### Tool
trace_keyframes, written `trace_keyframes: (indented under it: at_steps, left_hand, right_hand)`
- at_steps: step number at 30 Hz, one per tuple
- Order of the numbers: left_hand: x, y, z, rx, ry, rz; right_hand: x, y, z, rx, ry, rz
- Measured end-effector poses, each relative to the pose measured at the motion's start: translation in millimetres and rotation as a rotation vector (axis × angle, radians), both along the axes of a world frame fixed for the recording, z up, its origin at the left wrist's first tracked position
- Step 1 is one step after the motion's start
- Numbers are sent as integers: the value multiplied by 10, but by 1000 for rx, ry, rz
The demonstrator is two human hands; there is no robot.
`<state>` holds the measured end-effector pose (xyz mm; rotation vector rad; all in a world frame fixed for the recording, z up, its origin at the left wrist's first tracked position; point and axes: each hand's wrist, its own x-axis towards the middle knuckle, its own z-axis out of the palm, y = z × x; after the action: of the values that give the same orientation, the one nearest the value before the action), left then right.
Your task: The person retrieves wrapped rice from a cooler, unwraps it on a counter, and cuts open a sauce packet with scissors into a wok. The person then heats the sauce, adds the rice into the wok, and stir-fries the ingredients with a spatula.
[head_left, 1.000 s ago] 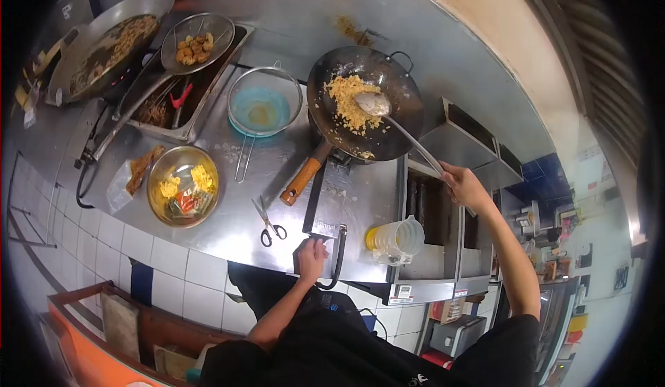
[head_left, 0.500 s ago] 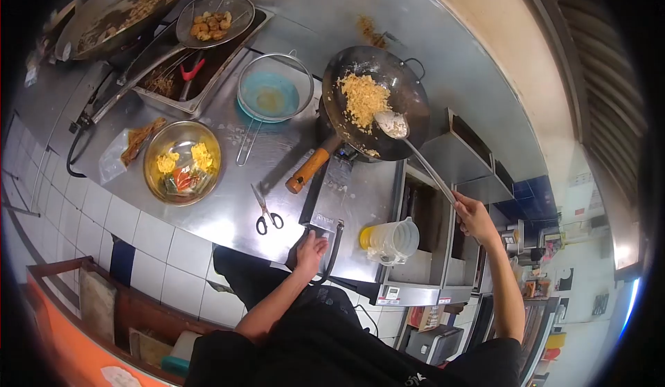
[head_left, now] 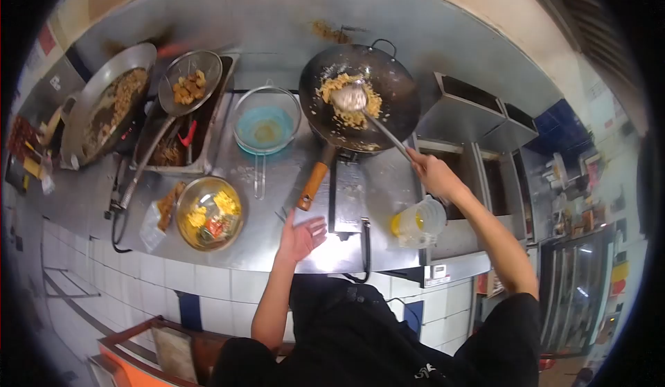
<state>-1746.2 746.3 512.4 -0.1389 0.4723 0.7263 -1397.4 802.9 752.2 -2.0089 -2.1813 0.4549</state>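
My right hand (head_left: 438, 177) is closed round the handle of a long metal ladle (head_left: 350, 97). The ladle's bowl rests among yellow-brown fried bits of food (head_left: 368, 104) inside a dark wok (head_left: 400, 86). The wok's wooden handle (head_left: 314, 186) points toward me. Just below that handle, my left hand (head_left: 302, 239) is open over the counter edge, fingers apart and palm up, holding nothing. Scissors lie mostly hidden behind it; only the blade tips show.
Left of the wok are a strainer over a blue bowl (head_left: 267, 127), a metal bowl (head_left: 185, 231) with yellow food and packets, and a skimmer (head_left: 188, 86) on a metal tray. A large wok (head_left: 80, 117) stands far left. A plastic jug (head_left: 428, 222) stands right.
My left hand has risen from the counter's front edge toward the wok handle and spread its fingers, covering the scissors. The ladle has moved back into the food. The view has shifted.
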Motion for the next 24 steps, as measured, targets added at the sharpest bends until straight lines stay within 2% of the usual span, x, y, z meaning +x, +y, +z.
trace_keyframes:
  at_steps: [1, 3, 5, 6, 7, 8, 9, 11, 12, 14, 15, 16, 17, 18, 20, 22, 24]
  left_hand:
    - [-189, 186, 372, 119, 83, 25]
    - [-340, 559, 695, 154, 93, 48]
    - [-153, 777, 918, 379, 356, -144]
    - [-64, 822, 791, 386, 352, -156]
    - [30, 941, 526, 473, 479, -292]
    - [96, 1038, 421, 561, 612, -427]
    - [132, 853, 779, 465, 593, -303]
    - [103, 767, 892, 477, 543, -266]
    - [100, 758, 921, 440, 542, -268]
    - [144, 713, 932, 418, 474, -265]
    - [131, 723, 908, 389, 414, -271]
    - [140, 778, 735, 427, 364, -303]
    - [125, 634, 739, 393, 350, -317]
    - [101, 616, 845, 413, 407, -319]
    - [-34, 643, 867, 545, 521, -307]
    - [-451, 475, 930, 672, 670, -302]
    - [-962, 246, 760, 727, 656, -383]
  right_hand:
    - [-66, -104, 129, 15, -50, 75]
    - [-54, -316, 518, -168, -71, 2]
    - [67, -261, 206, -114, -79, 14]
    - [34, -182, 65, -73, -135, -6]
    - [-29, -69, 54, -26, -192, -22]
    - [-163, -36, 511, -194, -171, -83]
    - [-174, -23, 958, -382, 50, -241]
    - [-273, -101, 1676, -532, 74, -299]
    - [-362, -123, 1755, -531, 65, -307]
    - [-575, -135, 1864, -641, -215, -201]
    - [-567, -42, 1541, -635, -222, -206]
    - [-450, 61, 897, -361, -236, -85]
    - [-429, -2, 496, -112, -243, 41]
    - [-556, 7, 470, -125, -195, -32]
    - [-765, -91, 1289, -269, -228, 13]
    - [-1532, -123, 2146, -613, -269, -358]
    - [-627, -78, 1700, -615, -209, -60]
